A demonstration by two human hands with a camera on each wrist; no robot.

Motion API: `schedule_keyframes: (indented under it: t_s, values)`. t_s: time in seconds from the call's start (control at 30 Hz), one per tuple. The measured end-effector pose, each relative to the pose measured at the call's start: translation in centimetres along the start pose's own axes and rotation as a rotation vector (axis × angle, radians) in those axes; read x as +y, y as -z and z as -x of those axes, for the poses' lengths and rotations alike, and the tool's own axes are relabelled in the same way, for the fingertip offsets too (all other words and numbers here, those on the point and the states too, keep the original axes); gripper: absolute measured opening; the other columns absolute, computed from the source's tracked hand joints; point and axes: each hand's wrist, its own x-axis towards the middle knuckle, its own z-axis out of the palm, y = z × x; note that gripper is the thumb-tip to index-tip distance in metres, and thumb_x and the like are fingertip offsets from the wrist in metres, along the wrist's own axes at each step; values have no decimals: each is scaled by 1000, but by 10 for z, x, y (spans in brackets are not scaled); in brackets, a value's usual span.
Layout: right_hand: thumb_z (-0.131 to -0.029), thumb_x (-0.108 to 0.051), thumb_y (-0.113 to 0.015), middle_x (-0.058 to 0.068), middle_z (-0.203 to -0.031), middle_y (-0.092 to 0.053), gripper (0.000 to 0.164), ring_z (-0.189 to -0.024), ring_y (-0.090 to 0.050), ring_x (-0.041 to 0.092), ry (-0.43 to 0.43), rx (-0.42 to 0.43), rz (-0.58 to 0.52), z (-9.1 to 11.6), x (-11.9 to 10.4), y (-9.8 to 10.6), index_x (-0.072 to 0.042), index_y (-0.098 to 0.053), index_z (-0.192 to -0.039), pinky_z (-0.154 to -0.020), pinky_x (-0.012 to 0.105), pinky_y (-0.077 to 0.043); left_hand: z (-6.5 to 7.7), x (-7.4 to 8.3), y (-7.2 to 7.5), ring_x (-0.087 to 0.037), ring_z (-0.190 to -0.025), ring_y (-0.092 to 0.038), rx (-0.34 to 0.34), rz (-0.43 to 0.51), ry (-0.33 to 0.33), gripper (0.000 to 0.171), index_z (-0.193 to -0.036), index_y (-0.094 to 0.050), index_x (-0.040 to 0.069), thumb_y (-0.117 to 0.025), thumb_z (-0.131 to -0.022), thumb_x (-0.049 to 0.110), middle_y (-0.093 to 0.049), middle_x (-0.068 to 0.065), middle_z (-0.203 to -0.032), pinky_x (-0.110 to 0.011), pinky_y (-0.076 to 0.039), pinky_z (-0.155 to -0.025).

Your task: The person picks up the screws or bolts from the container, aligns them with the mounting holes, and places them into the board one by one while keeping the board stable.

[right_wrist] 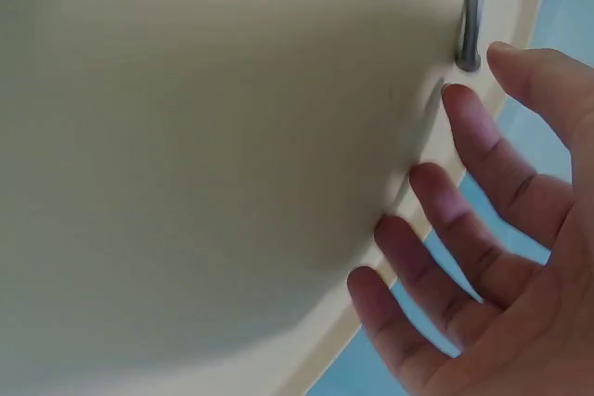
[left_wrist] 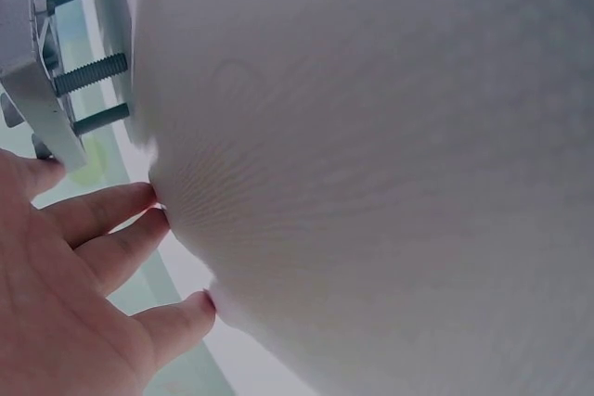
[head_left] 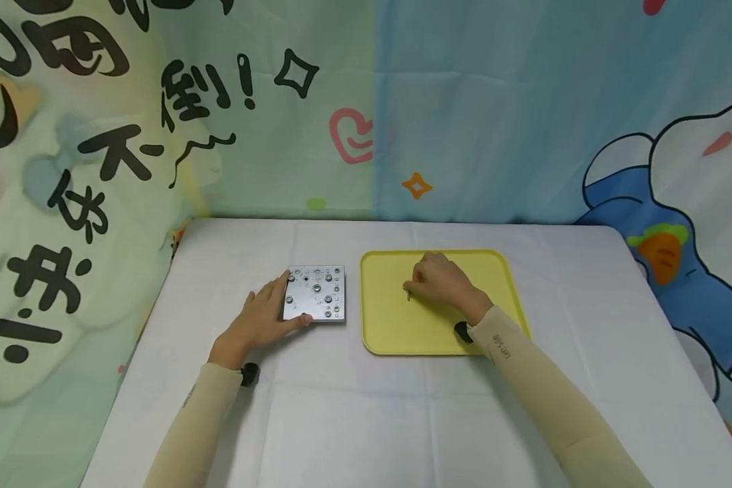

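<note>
A square silver metal plate (head_left: pixel 314 293) stands on the white tablecloth, with several screws set in it. In the left wrist view, threaded screw shafts (left_wrist: pixel 91 73) stick out below the plate. My left hand (head_left: pixel 262 315) holds the plate at its left side, thumb along the near edge and a finger at the far left corner. Its other fingertips (left_wrist: pixel 197 311) rest on the cloth. Over the yellow tray (head_left: pixel 390 339), my right hand (head_left: pixel 442 285) has thumb and index finger parted beside a small metal screw (right_wrist: pixel 471 30). That screw lies on the tray, just past the fingertips.
The white-covered table (head_left: pixel 354 420) reaches back to a printed cloth backdrop (head_left: pixel 463 102). The tray stands right of the plate, with a narrow strip of tablecloth between them. A dark wrist camera (head_left: pixel 249 374) sits on the left wrist.
</note>
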Motion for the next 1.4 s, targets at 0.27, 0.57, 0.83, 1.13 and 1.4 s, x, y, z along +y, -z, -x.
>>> schedule_keyframes:
  t_s: [0.27,0.57,0.83,1.13,1.4]
  values:
    - [-92,-31,-70,9,-100,-58,30,-98,-53,31,-60,-18,130,-3,-11,-2,-14,-67,-68,-75,44,-49,-1,-2,-2,-37,-146,-26,3,5,-10,113,-162,-8,11,-60,-84,75,-30,-23,-158,-63,-11,-116]
    - [-89,-22,-66,12,-106,-61,22,-99,-55,33,-29,50,77,-3,-15,1,-12,-67,-69,-76,45,-49,-1,-4,-1,-37,-146,-25,4,3,-9,115,-162,-7,12,-58,-83,78,-29,-23,-158,-63,-11,-116]
    - [-89,-19,-72,16,-112,-64,18,-103,-56,36,104,218,44,-6,-17,-3,-9,-72,-74,-91,46,-50,-1,-4,0,-36,-147,-25,6,6,-6,115,-162,-7,12,-57,-83,79,-29,-23,-158,-63,-11,-116]
    - [-87,-12,-75,16,-109,-65,12,-102,-58,35,312,395,17,-22,-42,-5,-6,-71,-77,-88,44,-51,-2,-5,0,-37,-146,-26,10,-4,-16,115,-162,-8,11,-58,-83,77,-30,-23,-157,-64,-12,-116]
    - [-88,-11,-74,13,-109,-65,11,-102,-58,31,406,455,2,-42,-72,-8,-6,-72,-79,-84,39,-52,-3,-6,-1,-36,-147,-25,7,2,-14,114,-162,-6,12,-56,-84,78,-29,-23,-158,-63,-12,-116]
